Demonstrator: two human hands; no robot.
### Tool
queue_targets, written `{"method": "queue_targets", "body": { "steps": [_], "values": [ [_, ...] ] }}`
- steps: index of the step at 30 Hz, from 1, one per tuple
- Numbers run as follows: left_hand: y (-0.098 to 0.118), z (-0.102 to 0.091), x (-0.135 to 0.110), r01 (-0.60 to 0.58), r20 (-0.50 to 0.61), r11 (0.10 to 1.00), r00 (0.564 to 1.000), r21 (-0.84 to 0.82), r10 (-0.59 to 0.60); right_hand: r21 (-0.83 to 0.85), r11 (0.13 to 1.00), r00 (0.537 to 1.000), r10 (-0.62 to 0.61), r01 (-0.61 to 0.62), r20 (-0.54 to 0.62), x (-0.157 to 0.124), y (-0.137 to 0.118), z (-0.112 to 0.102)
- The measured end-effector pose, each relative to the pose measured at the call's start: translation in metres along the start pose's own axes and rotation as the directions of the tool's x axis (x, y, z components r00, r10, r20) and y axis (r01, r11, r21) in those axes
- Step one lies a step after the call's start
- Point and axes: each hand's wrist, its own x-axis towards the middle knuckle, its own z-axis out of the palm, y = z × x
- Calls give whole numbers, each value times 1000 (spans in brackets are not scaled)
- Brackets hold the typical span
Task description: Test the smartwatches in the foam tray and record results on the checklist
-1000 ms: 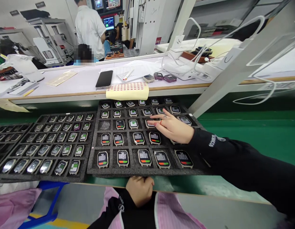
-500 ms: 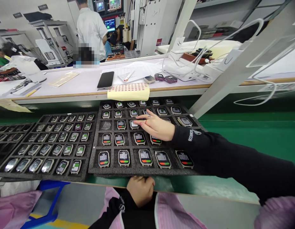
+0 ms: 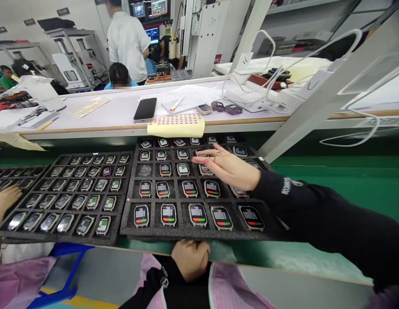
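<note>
We are holding our right hand (image 3: 229, 167), its fingers extended and parted, over a large dark-grey foam tray (image 3: 186, 234); we are seeing nothing gripped. The fingertips are covering part of a beige-framed, rounded-square watch (image 3: 206, 171) in the third row from the front, and we cannot tell whether they are touching it. Our left hand (image 3: 191, 259) is resting by the tray's front edge, fingers folded together, likely to be out of the way. The foam cells are holding the watches apart and face up, presumably so that we are reading every screen without lifting any. The covered watch is showing too little screen to read, while the front-row watches (image 3: 197, 214) are displaying pale characters on black above a red-and-green bar.
</note>
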Motion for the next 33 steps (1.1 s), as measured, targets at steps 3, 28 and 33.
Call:
{"method": "queue_targets", "body": {
  "steps": [3,28,33],
  "values": [
    [0,0,1,5,3,1000,1000,0,-5,-11,997,995,81,-82,-61,-22,15,-16],
    [2,1,2,20,7,1000,1000,4,-20,34,992,993,-118,118,-7,16,6,55],
    [1,1,3,10,10,1000,1000,2,-10,23,993,990,-117,115,84,16,-1,44]
  ]
}}
